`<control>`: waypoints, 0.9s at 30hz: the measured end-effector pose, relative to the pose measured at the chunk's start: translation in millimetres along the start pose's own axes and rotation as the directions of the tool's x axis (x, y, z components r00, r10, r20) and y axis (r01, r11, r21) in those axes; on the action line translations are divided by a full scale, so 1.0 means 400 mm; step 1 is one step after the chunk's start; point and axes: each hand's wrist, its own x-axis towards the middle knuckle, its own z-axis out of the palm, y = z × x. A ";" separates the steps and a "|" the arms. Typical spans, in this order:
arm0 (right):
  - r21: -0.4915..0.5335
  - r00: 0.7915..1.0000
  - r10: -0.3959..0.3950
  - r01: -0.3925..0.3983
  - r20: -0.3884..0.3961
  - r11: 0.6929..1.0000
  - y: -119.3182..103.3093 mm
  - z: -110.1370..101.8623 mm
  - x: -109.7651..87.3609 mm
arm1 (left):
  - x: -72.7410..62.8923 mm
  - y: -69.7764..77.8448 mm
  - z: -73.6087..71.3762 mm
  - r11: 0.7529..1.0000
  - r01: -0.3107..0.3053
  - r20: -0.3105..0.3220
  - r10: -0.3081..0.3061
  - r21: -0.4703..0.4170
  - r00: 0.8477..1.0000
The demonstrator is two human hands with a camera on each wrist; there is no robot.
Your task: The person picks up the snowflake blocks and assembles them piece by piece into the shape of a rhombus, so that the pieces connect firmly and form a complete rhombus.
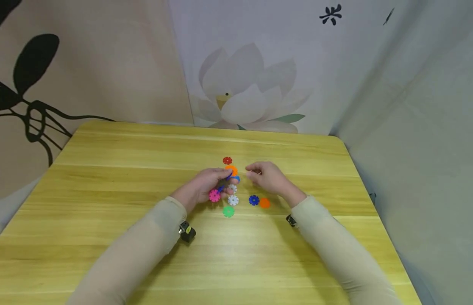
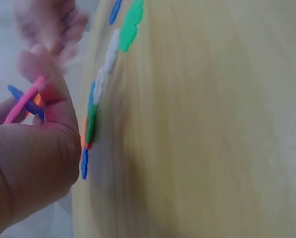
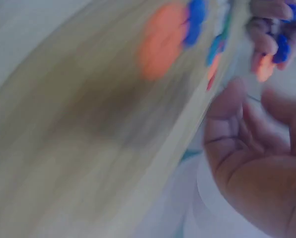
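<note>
L hand (image 1: 206,183) pinches a small group: pink disc (image 1: 215,195), blue disc (image 3: 283,48) and orange disc (image 3: 265,68). Pink and blue cross each other, so I judge these pcs are already joined; how many exactly, cannot tell b/c fingers hide some. R hand (image 1: 268,176) is nearby, fingers softly bent w/ thumb apart, no pc seen in it. Still left, it seems, are pcs lying flat on table (image 1: 240,262), e.g. red disc (image 1: 227,160), white disc (image 1: 233,200) and green disc (image 1: 229,211).
</note>
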 end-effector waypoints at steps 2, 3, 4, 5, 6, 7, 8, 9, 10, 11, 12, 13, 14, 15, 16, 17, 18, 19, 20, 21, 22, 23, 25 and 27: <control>-0.217 0.998 -0.038 0.049 0.054 0.975 0.015 -0.004 -0.024 | -0.003 0.003 -0.005 1.000 -0.008 -0.029 0.007 -0.029 1.000; -0.296 0.994 -0.051 0.076 0.092 0.952 0.021 -0.003 -0.033 | -0.004 0.004 -0.008 0.999 -0.011 -0.047 0.010 -0.036 0.999; -0.342 0.990 -0.058 0.100 0.132 0.934 0.025 0.000 -0.041 | -0.005 0.006 -0.012 0.999 -0.015 -0.063 0.012 -0.044 0.998; -0.372 0.985 -0.065 0.122 0.163 0.920 0.029 0.004 -0.046 | -0.007 0.007 -0.015 0.999 -0.017 -0.078 0.013 -0.046 0.997; -0.391 0.981 -0.074 0.141 0.182 0.910 0.031 0.008 -0.049 | -0.007 0.007 -0.018 0.999 -0.017 -0.090 0.013 -0.048 0.996; -0.400 0.978 -0.082 0.154 0.192 0.904 0.032 0.012 -0.052 | -0.008 0.007 -0.020 0.999 -0.018 -0.097 0.013 -0.050 0.995; -0.404 0.976 -0.092 0.168 0.199 0.899 0.033 0.015 -0.052 | -0.009 0.007 -0.021 0.999 -0.017 -0.099 0.012 -0.050 0.995; -0.404 0.974 -0.100 0.175 0.202 0.898 0.033 0.018 -0.052 | -0.009 0.007 -0.022 0.999 -0.016 -0.097 0.011 -0.050 0.995; -0.401 0.974 -0.098 0.174 0.204 0.899 0.032 0.020 -0.052 | -0.009 0.006 -0.023 0.999 -0.014 -0.092 0.009 -0.053 0.996; -0.407 0.974 -0.098 0.176 0.206 0.896 0.032 0.021 -0.050 | -0.009 0.005 -0.023 0.999 -0.013 -0.088 0.008 -0.053 0.996; -0.415 0.974 -0.093 0.174 0.207 0.893 0.032 0.021 -0.048 | -0.009 0.005 -0.022 0.999 -0.010 -0.083 0.006 -0.052 0.997; -0.422 0.974 -0.084 0.167 0.208 0.891 0.031 0.020 -0.047 | -0.009 0.004 -0.022 0.999 -0.009 -0.078 0.005 -0.052 0.997; -0.431 0.975 -0.075 0.162 0.211 0.888 0.030 0.020 -0.045 | -0.009 0.003 -0.022 0.999 -0.006 -0.075 0.002 -0.053 0.997; -0.436 0.975 -0.067 0.157 0.214 0.886 0.029 0.019 -0.044 | -0.008 0.002 -0.021 0.998 -0.003 -0.073 -0.001 -0.056 0.997; -0.437 0.975 -0.061 0.151 0.214 0.887 0.029 0.018 -0.043 | -0.008 0.002 -0.021 0.998 -0.002 -0.070 -0.001 -0.056 0.998; -0.431 0.977 -0.059 0.145 0.207 0.891 0.028 0.016 -0.042 | -0.008 0.002 -0.020 0.998 -0.001 -0.068 -0.003 -0.056 0.998; -0.416 0.980 -0.060 0.135 0.190 0.899 0.027 0.015 -0.040 | -0.008 0.001 -0.020 0.998 0.001 -0.067 -0.005 -0.057 0.998; -0.397 0.984 -0.070 0.130 0.163 0.909 0.027 0.014 -0.038 | -0.007 0.002 -0.020 0.998 0.002 -0.064 -0.006 -0.060 0.998; -0.375 0.989 -0.083 0.124 0.124 0.919 0.026 0.013 -0.035 | -0.007 0.002 -0.020 0.998 0.003 -0.062 -0.007 -0.062 0.998; -0.350 0.992 -0.103 0.123 0.074 0.929 0.025 0.013 -0.031 | -0.006 0.002 -0.019 0.998 0.004 -0.060 -0.008 -0.063 0.998; -0.321 0.992 -0.124 0.123 0.018 0.939 0.023 0.013 -0.027 | -0.006 0.003 -0.019 0.998 0.005 -0.058 -0.009 -0.064 0.998; -0.289 0.989 -0.144 0.126 -0.043 0.949 0.020 0.013 -0.023 | -0.006 0.003 -0.019 0.998 0.005 -0.058 -0.008 -0.063 0.998; -0.221 0.975 -0.164 0.128 -0.151 0.967 0.013 0.016 -0.015 | -0.006 0.004 -0.017 0.998 0.005 -0.057 -0.008 -0.063 0.998; -0.155 0.962 -0.158 0.125 -0.223 0.980 0.004 0.019 -0.008 | -0.007 0.006 -0.015 0.998 0.004 -0.058 -0.008 -0.059 0.998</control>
